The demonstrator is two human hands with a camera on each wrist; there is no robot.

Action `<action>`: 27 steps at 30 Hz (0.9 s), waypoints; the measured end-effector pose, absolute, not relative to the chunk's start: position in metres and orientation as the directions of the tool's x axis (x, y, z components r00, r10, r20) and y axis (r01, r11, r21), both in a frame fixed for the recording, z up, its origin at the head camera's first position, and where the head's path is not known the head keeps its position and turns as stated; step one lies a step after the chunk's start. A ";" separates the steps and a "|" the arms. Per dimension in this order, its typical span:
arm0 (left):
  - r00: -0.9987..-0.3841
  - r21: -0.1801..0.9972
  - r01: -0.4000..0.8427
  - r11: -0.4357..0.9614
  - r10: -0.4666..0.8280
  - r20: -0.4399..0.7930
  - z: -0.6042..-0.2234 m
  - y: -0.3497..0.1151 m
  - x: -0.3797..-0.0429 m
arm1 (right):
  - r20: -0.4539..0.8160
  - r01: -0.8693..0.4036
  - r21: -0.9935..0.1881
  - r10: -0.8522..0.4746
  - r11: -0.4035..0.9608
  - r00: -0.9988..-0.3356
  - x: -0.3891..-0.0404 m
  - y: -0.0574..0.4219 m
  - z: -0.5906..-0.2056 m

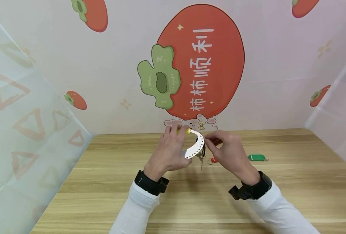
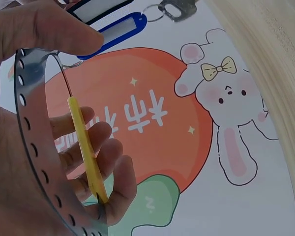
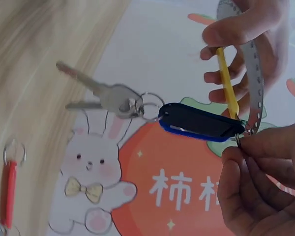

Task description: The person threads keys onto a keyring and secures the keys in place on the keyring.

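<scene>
A curved, flat silver metal strip with a row of round holes [image 1: 194, 150] is held above the wood-grained counter [image 1: 102, 182], around the middle of the scene, by the left hand [image 1: 171, 148]. Its fingers are bent behind the slender yellow bar [image 2: 86, 142] that spans the curve, with the strip passing along the palm and the thumb stretched across one end. At the right side of the strip, a small metal ring [image 3: 238, 140] is pinched between the thumb and forefinger of the right hand [image 1: 230, 152], the other fingers being curled inward. Whether the ring is threaded through a hole cannot be told.

By this ring a black oblong plastic key tag [image 3: 199, 118] is carried, lying flat against a blue oblong plastic key tag [image 2: 119, 37]. From their opposite end silver metal keys [image 3: 120, 98] are hung on thin rings.

On the counter, a red plastic key tag [image 3: 11, 191] is placed near the right hand, partly hidden by it in the head view; a green plastic key tag [image 1: 257, 157] is laid farther right. On the far wall a large orange-red persimmon [image 1: 219, 71] is printed.
</scene>
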State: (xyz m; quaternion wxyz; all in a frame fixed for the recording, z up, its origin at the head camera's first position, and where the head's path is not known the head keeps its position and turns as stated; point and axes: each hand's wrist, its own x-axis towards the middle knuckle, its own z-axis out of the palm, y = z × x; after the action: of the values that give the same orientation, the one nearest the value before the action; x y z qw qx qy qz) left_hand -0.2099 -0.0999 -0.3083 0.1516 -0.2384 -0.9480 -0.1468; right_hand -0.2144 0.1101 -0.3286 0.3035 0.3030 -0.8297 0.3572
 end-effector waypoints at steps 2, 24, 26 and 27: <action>-0.843 0.213 0.491 0.845 0.400 0.360 -0.307 -0.101 -0.210 | 0.685 -0.692 -0.486 -0.258 0.533 -0.681 -0.215 0.110 -0.328; -0.860 0.259 0.473 0.842 0.378 0.342 -0.307 -0.101 -0.208 | 0.730 -0.735 -0.486 -0.243 0.473 -0.639 -0.217 0.112 -0.333; -0.861 0.256 0.471 0.844 0.378 0.340 -0.307 -0.101 -0.208 | 0.769 -0.772 -0.401 -0.277 0.493 -0.576 -0.218 0.112 -0.334; -0.860 0.252 0.472 0.845 0.379 0.340 -0.307 -0.101 -0.208 | 0.781 -0.783 -0.368 -0.291 0.501 -0.553 -0.218 0.112 -0.334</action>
State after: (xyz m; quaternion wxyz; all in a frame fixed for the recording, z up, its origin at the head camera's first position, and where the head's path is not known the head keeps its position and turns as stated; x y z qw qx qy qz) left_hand -0.2081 -0.1011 -0.3072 0.1400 -0.2240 -0.9502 -0.1655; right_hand -0.2181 0.1119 -0.3340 0.3327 0.3358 -0.7998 0.3699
